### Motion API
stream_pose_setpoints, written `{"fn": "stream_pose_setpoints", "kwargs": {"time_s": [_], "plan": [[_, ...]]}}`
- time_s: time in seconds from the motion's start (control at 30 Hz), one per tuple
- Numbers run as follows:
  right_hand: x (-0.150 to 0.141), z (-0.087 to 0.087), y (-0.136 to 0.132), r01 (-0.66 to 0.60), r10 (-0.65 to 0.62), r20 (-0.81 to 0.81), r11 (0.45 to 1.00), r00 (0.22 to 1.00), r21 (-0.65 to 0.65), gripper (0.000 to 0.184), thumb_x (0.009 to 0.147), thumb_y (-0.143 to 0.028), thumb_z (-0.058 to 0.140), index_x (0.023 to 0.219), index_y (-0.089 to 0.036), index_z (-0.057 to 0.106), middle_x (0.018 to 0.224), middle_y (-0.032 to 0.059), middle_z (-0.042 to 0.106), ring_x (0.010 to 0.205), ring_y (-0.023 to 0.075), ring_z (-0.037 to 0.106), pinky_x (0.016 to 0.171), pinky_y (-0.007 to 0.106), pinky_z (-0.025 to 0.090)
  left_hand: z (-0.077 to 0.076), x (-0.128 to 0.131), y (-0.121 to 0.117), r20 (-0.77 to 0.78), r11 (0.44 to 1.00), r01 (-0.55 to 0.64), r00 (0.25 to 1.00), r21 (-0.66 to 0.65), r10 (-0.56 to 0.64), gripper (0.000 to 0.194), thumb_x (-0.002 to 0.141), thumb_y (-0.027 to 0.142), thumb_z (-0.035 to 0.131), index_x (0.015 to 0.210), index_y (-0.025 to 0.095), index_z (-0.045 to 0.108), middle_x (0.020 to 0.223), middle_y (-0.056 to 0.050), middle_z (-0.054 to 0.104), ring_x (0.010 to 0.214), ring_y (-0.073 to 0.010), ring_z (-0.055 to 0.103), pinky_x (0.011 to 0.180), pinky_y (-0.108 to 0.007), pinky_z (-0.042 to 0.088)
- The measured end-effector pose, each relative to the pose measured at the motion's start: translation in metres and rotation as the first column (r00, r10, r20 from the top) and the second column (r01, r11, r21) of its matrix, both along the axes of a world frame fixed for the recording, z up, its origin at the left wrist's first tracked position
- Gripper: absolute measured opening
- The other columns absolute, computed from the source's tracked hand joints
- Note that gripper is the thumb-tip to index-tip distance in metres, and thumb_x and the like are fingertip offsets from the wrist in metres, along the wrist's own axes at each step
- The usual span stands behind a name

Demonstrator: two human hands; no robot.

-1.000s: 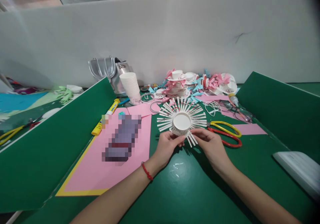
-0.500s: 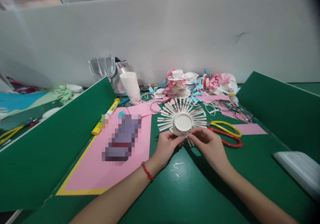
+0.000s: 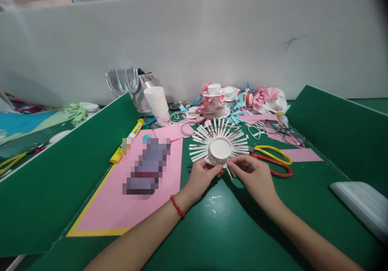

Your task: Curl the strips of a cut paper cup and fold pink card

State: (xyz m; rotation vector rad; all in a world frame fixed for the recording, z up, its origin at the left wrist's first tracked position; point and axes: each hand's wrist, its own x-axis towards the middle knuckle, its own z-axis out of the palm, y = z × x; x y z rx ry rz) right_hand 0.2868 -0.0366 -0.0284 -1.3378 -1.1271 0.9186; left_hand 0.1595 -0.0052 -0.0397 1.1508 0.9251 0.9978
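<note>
A white paper cup (image 3: 220, 148), its side cut into many narrow strips that fan out around the round base, is held above the green table. My left hand (image 3: 203, 177) pinches its near left edge, thumb on top and the other fingers partly hidden underneath. At the near right edge, my right hand (image 3: 251, 177) has thumb and forefinger closed on one of the strips. A few strips by the fingertips look folded in toward the base; the fingers hide part of them. Scissors (image 3: 273, 160) with yellow and red handles lie just right of the cup.
Pink paper (image 3: 157, 210) on a yellow sheet lies at left with a blurred-out object (image 3: 148, 166) and a glue stick (image 3: 127, 141). Behind are stacked paper cups (image 3: 157, 103), finished paper flowers (image 3: 214, 101), string (image 3: 257, 129) and glasses (image 3: 294, 137). Green dividers (image 3: 348, 129) stand both sides.
My right fingers have shifted slightly along the near edge, and fewer loose strips stick out toward me than a second ago. My left hand keeps its grip; the view has moved slightly.
</note>
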Motion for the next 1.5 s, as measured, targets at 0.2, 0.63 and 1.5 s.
{"fn": "stream_pose_setpoints", "kwargs": {"time_s": [0.2, 0.63, 1.5], "plan": [[-0.001, -0.002, -0.001, 0.032, -0.033, -0.018, 0.999, 0.999, -0.018, 0.019, 0.061, -0.033, 0.066, 0.063, -0.015, 0.058, 0.055, 0.0007, 0.061, 0.050, 0.0125, 0.055, 0.049, 0.024, 0.044, 0.005, 0.003, -0.003, -0.055, 0.997, -0.068, 0.996, 0.028, 0.070, 0.006, 0.060, 0.016, 0.061, 0.058, 0.013, 0.056, 0.054, 0.003, 0.055, 0.049, -0.0077, 0.044, 0.049, -0.020, 0.034], [-0.005, -0.008, -0.002, 0.082, -0.080, -0.171, 0.997, 0.982, 0.003, 0.025, 0.061, -0.032, 0.068, 0.076, -0.016, 0.056, 0.060, -0.0006, 0.060, 0.056, 0.0127, 0.057, 0.055, 0.024, 0.046, 0.005, 0.003, -0.005, -0.045, 0.999, -0.018, 0.999, 0.027, 0.019, 0.011, 0.062, 0.022, 0.062, 0.061, 0.011, 0.060, 0.055, 0.000, 0.058, 0.051, -0.0092, 0.047, 0.051, -0.021, 0.037], [-0.002, -0.010, 0.000, -0.051, 0.052, -0.014, 0.997, 0.999, 0.063, 0.024, 0.067, -0.026, 0.062, 0.088, -0.018, 0.052, 0.063, -0.0012, 0.059, 0.059, 0.0133, 0.056, 0.058, 0.026, 0.046, 0.005, 0.003, -0.001, 0.012, 0.996, -0.093, 0.996, -0.017, 0.093, 0.010, 0.059, 0.015, 0.064, 0.054, 0.010, 0.057, 0.048, 0.002, 0.053, 0.047, -0.0071, 0.043, 0.046, -0.019, 0.032]]}}
